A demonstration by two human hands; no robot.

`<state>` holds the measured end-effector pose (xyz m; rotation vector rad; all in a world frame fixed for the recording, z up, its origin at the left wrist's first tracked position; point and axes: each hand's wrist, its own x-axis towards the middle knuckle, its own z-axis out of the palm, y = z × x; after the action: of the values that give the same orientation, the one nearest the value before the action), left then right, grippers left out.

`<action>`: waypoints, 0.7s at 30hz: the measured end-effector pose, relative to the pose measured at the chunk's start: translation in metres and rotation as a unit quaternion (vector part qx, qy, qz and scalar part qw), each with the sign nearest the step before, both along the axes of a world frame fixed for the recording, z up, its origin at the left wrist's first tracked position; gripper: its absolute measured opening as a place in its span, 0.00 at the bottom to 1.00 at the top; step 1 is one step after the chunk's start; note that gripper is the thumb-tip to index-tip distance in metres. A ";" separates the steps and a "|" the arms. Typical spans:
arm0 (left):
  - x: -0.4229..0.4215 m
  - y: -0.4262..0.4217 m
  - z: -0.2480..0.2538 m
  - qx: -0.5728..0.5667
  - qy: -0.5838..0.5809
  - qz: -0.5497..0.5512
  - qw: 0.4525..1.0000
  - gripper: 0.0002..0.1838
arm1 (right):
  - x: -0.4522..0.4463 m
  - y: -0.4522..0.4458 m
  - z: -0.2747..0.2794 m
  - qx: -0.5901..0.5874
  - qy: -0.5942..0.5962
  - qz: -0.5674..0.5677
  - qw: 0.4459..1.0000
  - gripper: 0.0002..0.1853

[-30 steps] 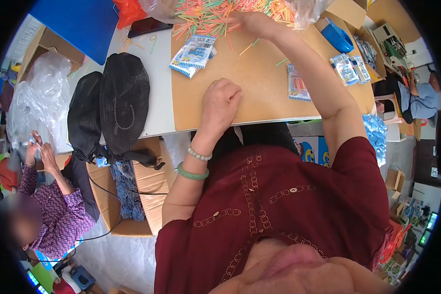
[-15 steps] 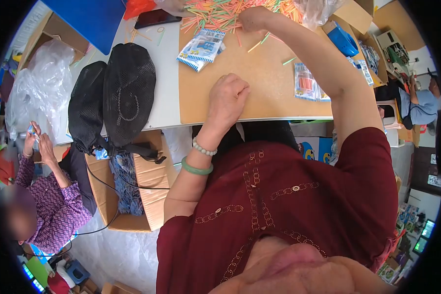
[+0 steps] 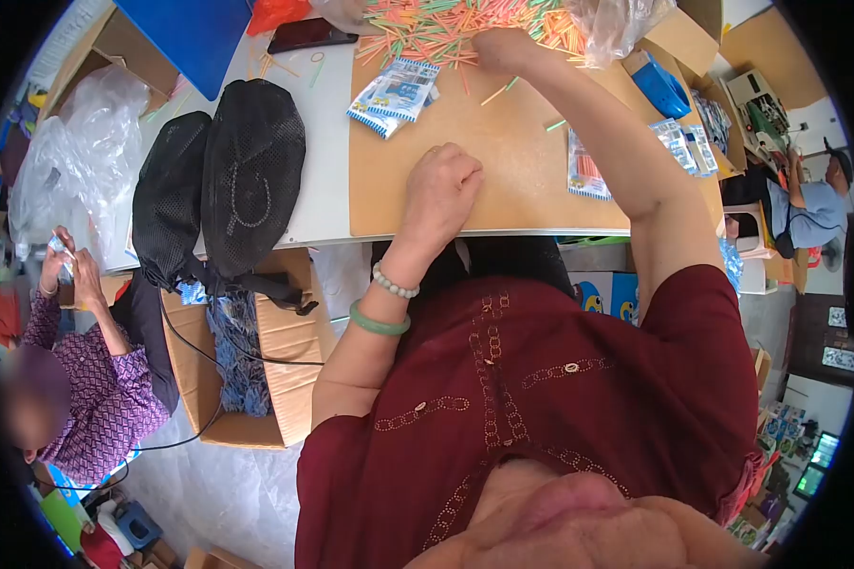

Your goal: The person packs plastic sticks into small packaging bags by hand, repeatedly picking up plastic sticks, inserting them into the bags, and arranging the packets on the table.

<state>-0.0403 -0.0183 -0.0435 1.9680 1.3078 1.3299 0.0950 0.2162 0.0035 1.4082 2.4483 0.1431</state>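
My left hand (image 3: 441,194) rests curled on the brown board (image 3: 380,180) near its front edge; what its fingers hold, if anything, is hidden. At the near edge of the pile of pink, green and orange sticks (image 3: 436,28), my right hand (image 3: 503,49) reaches down with its fingers out of sight. Blue-and-white printed packets (image 3: 396,93) overlap on the board, above and left of my left hand. Another packet (image 3: 586,169) with pink sticks in it lies partly behind my right forearm.
Black mesh bags (image 3: 251,175) and a phone (image 3: 311,35) lie at the left. A blue basket (image 3: 659,87) and more packets (image 3: 676,144) are at the right. An open carton (image 3: 289,379) stands below the table. Co-workers sit left (image 3: 104,398) and right (image 3: 808,204).
The view has shifted slightly. My right hand has moved a little along the near edge of the stick pile. My left hand remains curled on the board.
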 end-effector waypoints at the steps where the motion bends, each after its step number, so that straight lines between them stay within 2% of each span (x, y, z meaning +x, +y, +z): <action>1: 0.000 0.000 0.000 -0.001 -0.001 0.001 1.000 0.03 | -0.001 -0.002 0.002 0.000 0.002 -0.001 1.000 0.15; 5: -0.001 -0.002 0.000 -0.003 0.010 -0.004 1.000 0.02 | 0.004 -0.011 0.007 0.012 0.066 -0.019 0.998 0.12; 6: -0.001 -0.001 0.000 -0.002 0.011 -0.003 1.000 0.02 | 0.016 -0.012 0.004 -0.037 0.200 -0.047 0.978 0.11; 8: -0.003 0.000 0.002 -0.019 -0.025 0.002 0.999 0.03 | 0.034 -0.009 0.000 -0.135 0.450 -0.093 0.878 0.09; 9: -0.003 0.000 0.002 -0.044 -0.062 0.003 0.997 0.03 | 0.032 -0.021 0.005 -0.133 0.450 -0.091 0.879 0.09; 10: -0.002 -0.001 0.002 -0.071 -0.098 0.000 0.993 0.04 | 0.030 -0.048 0.009 -0.191 0.600 -0.135 0.765 0.08; 11: -0.001 0.001 0.003 -0.073 -0.095 -0.005 0.993 0.04 | 0.030 -0.072 0.011 -0.240 0.726 -0.174 0.620 0.07; 13: 0.000 0.012 0.008 -0.112 -0.226 0.098 0.963 0.10 | 0.030 -0.105 0.001 -0.262 0.716 -0.157 0.628 0.06; 15: 0.008 0.025 0.013 0.018 -0.323 0.095 0.942 0.16 | 0.021 -0.126 -0.018 -0.301 0.704 -0.140 0.628 0.07; 17: 0.016 0.032 0.028 0.075 -0.317 0.069 0.943 0.17 | 0.010 -0.145 -0.039 -0.318 0.748 -0.063 0.579 0.11; 18: 0.018 0.034 0.024 0.065 -0.310 0.074 0.946 0.17 | 0.004 -0.155 -0.046 -0.322 0.768 -0.024 0.552 0.13; 19: 0.020 0.037 0.022 0.038 -0.292 0.048 0.955 0.17 | -0.003 -0.165 -0.047 -0.328 0.772 -0.028 0.545 0.13; 21: 0.025 0.045 0.020 -0.009 -0.258 -0.013 0.966 0.17 | -0.015 -0.179 -0.040 -0.261 0.798 0.003 0.543 0.11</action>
<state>-0.0151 0.0268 -0.0233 1.4720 1.0295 1.6624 0.0805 0.0370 -0.0370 1.2298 2.8148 -2.7441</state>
